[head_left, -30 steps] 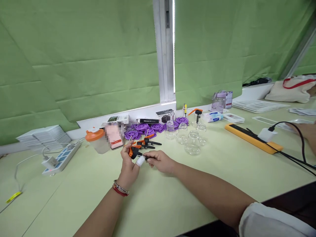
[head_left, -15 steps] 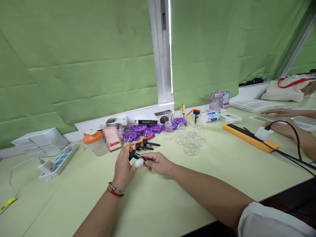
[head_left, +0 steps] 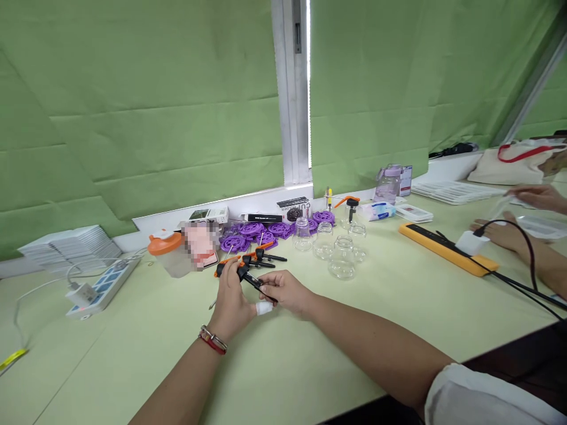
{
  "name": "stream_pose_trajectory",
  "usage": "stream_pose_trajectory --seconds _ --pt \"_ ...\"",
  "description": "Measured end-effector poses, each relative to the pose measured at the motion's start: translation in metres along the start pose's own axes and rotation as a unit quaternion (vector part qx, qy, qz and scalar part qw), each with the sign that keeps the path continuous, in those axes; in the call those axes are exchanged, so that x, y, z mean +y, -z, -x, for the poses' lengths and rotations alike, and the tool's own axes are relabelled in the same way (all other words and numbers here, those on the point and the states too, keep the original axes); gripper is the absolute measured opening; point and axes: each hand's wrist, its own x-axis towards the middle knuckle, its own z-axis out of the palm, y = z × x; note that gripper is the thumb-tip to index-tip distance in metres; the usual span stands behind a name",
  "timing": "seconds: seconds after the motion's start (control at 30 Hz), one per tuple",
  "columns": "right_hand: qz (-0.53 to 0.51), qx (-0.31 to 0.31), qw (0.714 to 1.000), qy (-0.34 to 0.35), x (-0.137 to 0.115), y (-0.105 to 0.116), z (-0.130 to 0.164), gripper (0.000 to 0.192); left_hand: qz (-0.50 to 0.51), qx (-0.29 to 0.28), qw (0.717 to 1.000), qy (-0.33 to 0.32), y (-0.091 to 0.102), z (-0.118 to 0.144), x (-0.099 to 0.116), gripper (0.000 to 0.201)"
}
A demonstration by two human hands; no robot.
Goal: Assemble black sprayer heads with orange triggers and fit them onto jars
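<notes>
My left hand (head_left: 231,307), its thumb wrapped in white, is closed around the head of a black stemmed part (head_left: 250,280) with an orange section. The fingers of my right hand (head_left: 286,290) pinch the lower end of its stem. A thin metal tip (head_left: 212,304) pokes out beside my left hand; what it belongs to is hidden. Just behind lie more black-and-orange stemmed parts (head_left: 263,265). Several clear glass jars (head_left: 342,260) stand to their right, and purple openwork discs (head_left: 234,243) are piled farther back.
An orange-lidded cup (head_left: 168,254), a phone (head_left: 201,248) and a white power strip (head_left: 106,289) are on the left. At the back stands a jar with an orange-levered black top (head_left: 351,212). An orange power strip (head_left: 447,249) lies right, near another person's hands (head_left: 500,233).
My left hand has shifted slightly right, and its wrapped thumb now points away from the stem. The held part is tilted more steeply. The other person's far hand has risen, lifting a clear sheet.
</notes>
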Motion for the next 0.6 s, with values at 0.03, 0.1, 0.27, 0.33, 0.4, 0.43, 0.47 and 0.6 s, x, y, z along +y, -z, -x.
stream_pose_trajectory --seconds 0.03,0.1,0.27,0.33,0.4,0.43,0.47,0.6 --pt "-0.007 0.002 1.000 -0.003 0.000 -0.001 0.001 0.027 -0.031 -0.007 0.999 -0.011 -0.002 0.001 -0.001 0.097" --pt "-0.022 0.004 1.000 -0.007 -0.001 -0.004 0.003 0.023 -0.108 -0.034 0.993 -0.036 -0.005 0.004 -0.001 0.104" --pt "-0.057 0.022 0.997 -0.037 0.001 -0.008 0.003 0.023 -0.151 -0.061 0.986 -0.041 -0.009 0.008 0.002 0.114" --pt "-0.063 0.027 0.997 -0.047 0.003 -0.008 0.002 0.024 -0.149 -0.066 0.986 -0.036 -0.009 0.009 0.004 0.116" --pt "-0.068 0.028 0.996 -0.054 0.005 -0.008 0.001 0.024 -0.147 -0.066 0.986 -0.032 -0.010 0.010 0.005 0.116" --pt "-0.071 0.028 0.995 -0.058 0.006 -0.007 0.000 0.025 -0.147 -0.067 0.986 -0.030 -0.010 0.010 0.006 0.115" --pt "-0.075 0.028 0.995 -0.062 0.007 -0.007 0.000 0.026 -0.147 -0.070 0.986 -0.029 -0.011 0.011 0.006 0.115" --pt "-0.077 0.043 0.994 -0.071 0.008 -0.007 0.001 0.034 -0.157 -0.080 0.984 -0.030 -0.013 0.013 0.009 0.115"
